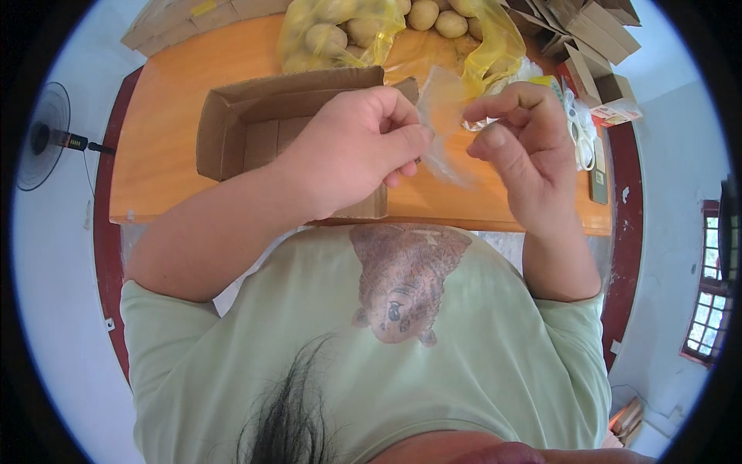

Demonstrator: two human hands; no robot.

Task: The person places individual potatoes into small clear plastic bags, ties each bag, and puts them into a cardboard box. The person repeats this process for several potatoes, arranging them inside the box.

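Between the thumb and fingers of my left hand (359,145) is a thin, clear plastic bag or film (443,116), hanging loosely to the right. My right hand (539,156) is raised just beyond the plastic, its thumb and forefinger apart with nothing between them. Below and behind my left hand stands an open cardboard box (226,130), its visible inside bare brown board. Part of the box is hidden by my left hand and forearm.
Yellow plastic bags (377,43) of round tan produce (326,39) lie along the far side of the orange wooden table (156,133). To the right are white-handled scissors (579,139), a dark flat device (599,180) and stacked cardboard boxes (600,35). A fan (43,136) stands left.
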